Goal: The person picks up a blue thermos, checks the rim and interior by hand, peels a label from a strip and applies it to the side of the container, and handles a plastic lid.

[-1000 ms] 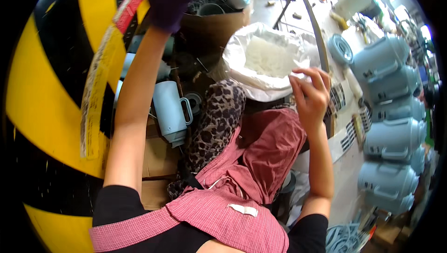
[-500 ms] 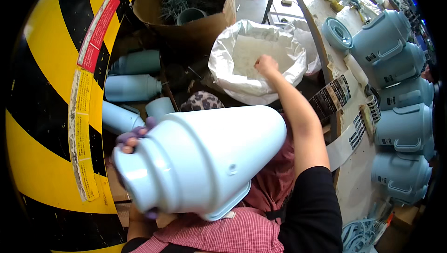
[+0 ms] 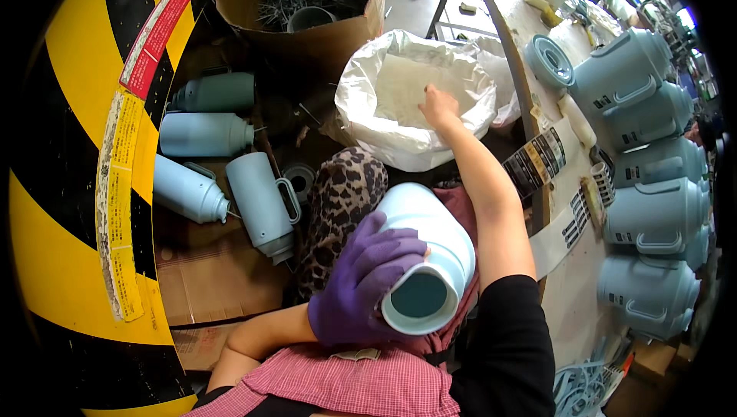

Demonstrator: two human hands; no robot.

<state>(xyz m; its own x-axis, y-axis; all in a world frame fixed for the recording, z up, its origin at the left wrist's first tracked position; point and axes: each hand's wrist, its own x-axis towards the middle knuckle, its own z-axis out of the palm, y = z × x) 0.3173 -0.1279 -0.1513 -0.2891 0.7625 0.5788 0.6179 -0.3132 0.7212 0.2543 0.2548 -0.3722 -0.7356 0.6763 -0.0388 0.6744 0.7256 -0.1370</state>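
Head view, with the middle of the scene as my clock's centre: at six o'clock my purple-gloved left hand (image 3: pixel 368 279) is wrapped firmly around a light-blue vessel (image 3: pixel 445 236), which lies tilted over my lap at five o'clock, its round mouth facing me. My bare right hand (image 3: pixel 441 108) is at one o'clock, over the white bag (image 3: pixel 355 114) with pale contents; the fingers are curled, and I cannot tell whether they pinch anything.

The pale bench top (image 3: pixel 572 286) runs down my three o'clock side, carrying a row of blue jugs (image 3: pixel 652 213), with a round blue lid (image 3: pixel 550 61) at two and a tangle of blue straps (image 3: pixel 583 386) between four and five. At nine, a yellow-and-black striped panel (image 3: pixel 57 210) (scuffed in places) curves past me. Nearer in, between nine and ten, several loose vessels (image 3: pixel 203 134) lie on their sides, brown cardboard (image 3: pixel 223 282) spread below at eight. A cardboard box (image 3: pixel 307 44) of thin grey pieces stands at eleven; the light floor (image 3: pixel 407 14) shows at twelve.
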